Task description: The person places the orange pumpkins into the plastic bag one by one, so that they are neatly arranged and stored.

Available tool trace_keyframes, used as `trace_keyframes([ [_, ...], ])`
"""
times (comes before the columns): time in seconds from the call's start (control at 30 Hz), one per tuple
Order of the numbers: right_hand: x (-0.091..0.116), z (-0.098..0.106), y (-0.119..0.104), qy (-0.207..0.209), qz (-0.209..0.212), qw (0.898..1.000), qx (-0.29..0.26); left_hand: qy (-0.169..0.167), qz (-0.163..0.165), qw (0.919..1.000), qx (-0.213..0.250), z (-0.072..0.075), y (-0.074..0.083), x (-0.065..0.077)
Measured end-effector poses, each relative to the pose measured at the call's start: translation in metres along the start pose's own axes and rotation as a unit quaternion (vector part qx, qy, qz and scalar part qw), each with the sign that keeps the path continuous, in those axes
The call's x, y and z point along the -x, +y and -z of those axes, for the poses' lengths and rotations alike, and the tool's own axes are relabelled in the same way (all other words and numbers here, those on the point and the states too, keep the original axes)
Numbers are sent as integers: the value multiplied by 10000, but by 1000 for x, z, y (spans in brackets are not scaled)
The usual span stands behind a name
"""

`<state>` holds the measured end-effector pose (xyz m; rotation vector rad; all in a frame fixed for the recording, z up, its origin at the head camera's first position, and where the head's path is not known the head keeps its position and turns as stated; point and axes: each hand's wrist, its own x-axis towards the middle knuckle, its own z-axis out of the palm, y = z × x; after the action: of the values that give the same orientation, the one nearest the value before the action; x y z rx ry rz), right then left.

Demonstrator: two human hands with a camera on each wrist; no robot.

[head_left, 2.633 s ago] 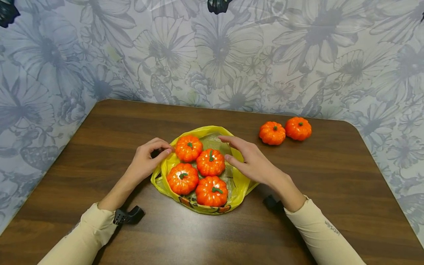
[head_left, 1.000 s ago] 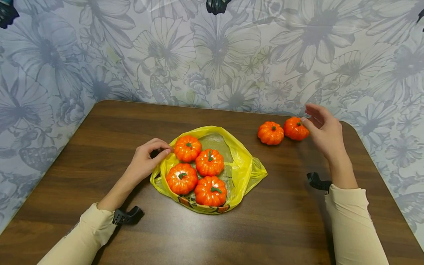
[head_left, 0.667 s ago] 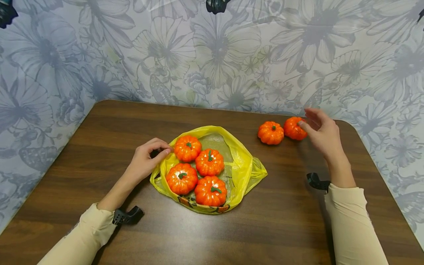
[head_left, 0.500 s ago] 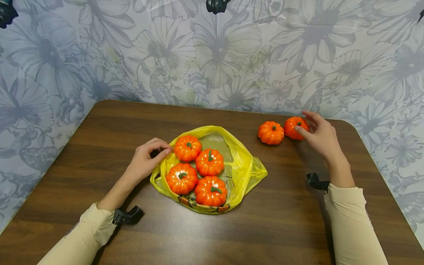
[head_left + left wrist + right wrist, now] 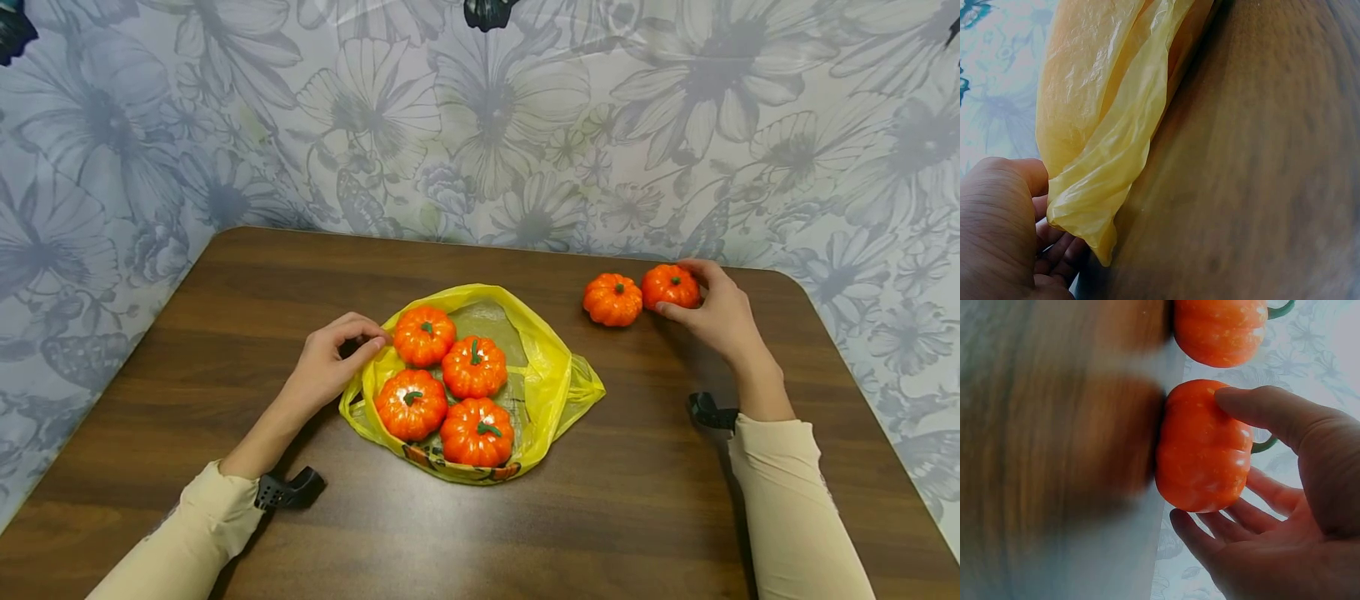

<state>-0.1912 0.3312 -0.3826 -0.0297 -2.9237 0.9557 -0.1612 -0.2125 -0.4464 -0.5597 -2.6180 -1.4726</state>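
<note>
A yellow plastic bag lies spread with its mouth up on the table, several small orange pumpkins with green stems inside it. My left hand pinches the bag's left rim; in the left wrist view the thumb and forefinger meet the crumpled yellow film. At the back right, my right hand has its thumb and fingers curved round the right-hand pumpkin of a pair. The right wrist view shows the thumb on this pumpkin and the fingers along its opposite side. Both wrists carry black straps.
A second loose pumpkin sits immediately left of the one in my right hand. The brown wooden table ends at a wall with a flower pattern. Dark ornaments hang at the top.
My right hand has gone from above the bag to the back right pumpkin, then lowered and closed round it. The bag's right corner has spread outward. My left hand stays at the rim.
</note>
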Motion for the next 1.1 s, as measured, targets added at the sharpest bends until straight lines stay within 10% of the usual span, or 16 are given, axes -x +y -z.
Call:
trace_keyframes([
  [1.1, 5, 6, -26, 711, 192, 9970, -254, 21, -31, 10000, 16, 0, 3, 1],
])
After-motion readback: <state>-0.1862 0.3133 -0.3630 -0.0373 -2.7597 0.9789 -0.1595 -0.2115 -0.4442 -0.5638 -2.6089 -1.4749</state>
